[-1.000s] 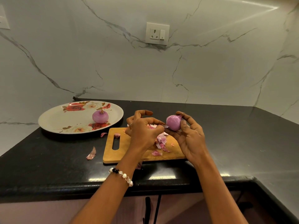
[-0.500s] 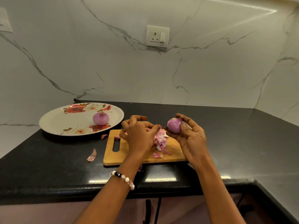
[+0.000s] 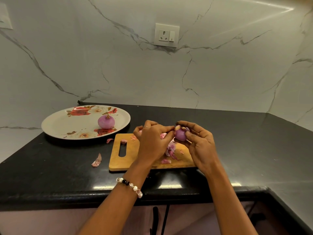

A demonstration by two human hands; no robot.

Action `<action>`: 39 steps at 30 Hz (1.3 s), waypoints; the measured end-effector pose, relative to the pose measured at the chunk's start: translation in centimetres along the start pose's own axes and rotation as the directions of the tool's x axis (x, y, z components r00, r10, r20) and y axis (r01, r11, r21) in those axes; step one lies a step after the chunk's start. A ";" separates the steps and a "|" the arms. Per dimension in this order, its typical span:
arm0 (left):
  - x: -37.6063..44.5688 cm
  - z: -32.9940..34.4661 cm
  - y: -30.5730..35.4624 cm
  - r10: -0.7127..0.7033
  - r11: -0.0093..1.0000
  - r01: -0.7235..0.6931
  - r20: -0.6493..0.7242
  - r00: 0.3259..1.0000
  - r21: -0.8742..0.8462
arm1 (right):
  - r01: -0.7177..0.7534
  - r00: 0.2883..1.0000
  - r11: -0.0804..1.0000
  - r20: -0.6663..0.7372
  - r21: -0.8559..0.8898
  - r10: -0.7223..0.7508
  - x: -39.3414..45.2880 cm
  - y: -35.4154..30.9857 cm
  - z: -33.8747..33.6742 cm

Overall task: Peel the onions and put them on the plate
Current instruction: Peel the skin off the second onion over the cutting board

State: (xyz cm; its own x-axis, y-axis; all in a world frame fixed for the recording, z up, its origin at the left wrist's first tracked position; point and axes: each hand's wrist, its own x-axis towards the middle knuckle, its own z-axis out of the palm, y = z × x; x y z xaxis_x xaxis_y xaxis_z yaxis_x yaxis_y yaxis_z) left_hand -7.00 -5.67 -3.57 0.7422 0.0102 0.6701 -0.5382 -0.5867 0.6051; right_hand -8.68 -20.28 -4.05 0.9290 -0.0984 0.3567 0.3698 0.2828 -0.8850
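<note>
Onions: 2 | plate [image 3: 55, 126]: 1 | right hand [image 3: 201, 146] grips 1 | left hand [image 3: 152, 143] pinches it

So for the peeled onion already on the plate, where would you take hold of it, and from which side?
Judging by its pose, from above. The peeled onion sits free on the flowered plate with its stub end up and nothing touching it, so fingers can close round its wide middle. The stub looks too small to pinch, and the plate's low rim blocks little from any side.
</note>
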 end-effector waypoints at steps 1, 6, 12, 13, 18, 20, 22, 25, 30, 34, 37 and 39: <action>0.0 0.1 -0.1 0.013 1.000 -0.013 -0.001 1.000 0.004 | -0.001 1.000 1.000 -0.004 -0.006 0.001 0.1 0.1 -0.1; 0.0 0.2 -0.2 -0.007 1.000 0.006 -0.008 1.000 -0.007 | -0.016 1.000 1.000 -0.004 -0.022 0.016 0.1 0.2 -0.1; 0.0 0.5 -0.6 0.055 0.998 -0.054 -0.024 0.998 0.022 | -0.006 1.000 0.993 -0.012 -0.115 0.005 0.1 0.2 -0.4; 0.0 0.5 -0.6 0.069 0.997 -0.068 -0.030 0.997 0.036 | -0.005 1.000 0.991 -0.010 -0.132 0.003 0.0 0.2 -0.3; 0.2 0.7 -0.7 0.090 0.992 -0.080 -0.100 0.991 0.096 | -0.012 0.999 0.991 0.045 -0.132 0.018 -0.1 0.2 -0.1; 0.3 0.8 -0.7 0.080 0.994 -0.070 -0.124 0.989 0.084 | -0.006 0.999 0.993 0.051 -0.120 0.012 0.0 0.3 -0.1; 0.3 0.9 -0.6 0.071 0.997 -0.070 -0.120 0.990 0.017 | 0.004 1.000 0.995 0.027 -0.101 -0.002 0.2 0.4 -0.2; 0.3 0.8 -0.6 0.096 0.989 -0.102 -0.055 0.994 -0.110 | 0.029 0.999 0.993 -0.011 -0.110 -0.030 0.4 0.4 -0.3; 0.3 0.6 -0.7 0.161 0.980 -0.161 -0.006 0.987 -0.114 | 0.052 0.998 0.979 -0.015 -0.199 -0.056 0.4 0.5 -0.3; 0.2 0.5 -0.5 0.185 0.981 -0.186 -0.017 0.983 -0.063 | 0.056 0.998 0.964 -0.002 -0.259 -0.058 0.4 0.6 -0.2; 0.1 0.6 -0.5 0.187 0.981 -0.188 -0.033 0.982 -0.035 | 0.071 0.997 0.954 0.014 -0.290 -0.070 0.4 0.7 -0.2; 0.2 0.6 -0.6 0.187 0.982 -0.188 -0.048 0.981 -0.016 | 0.069 0.998 0.954 0.022 -0.291 -0.066 0.5 0.7 -0.1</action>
State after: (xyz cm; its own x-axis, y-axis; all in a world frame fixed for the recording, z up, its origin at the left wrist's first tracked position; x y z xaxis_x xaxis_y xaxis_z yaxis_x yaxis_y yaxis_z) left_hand -6.25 -5.81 -4.09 0.6083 -0.0606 0.7914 -0.6743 -0.5655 0.4750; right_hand -7.91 -20.26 -4.56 0.9021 -0.0961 0.4207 0.4214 -0.0148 -0.9068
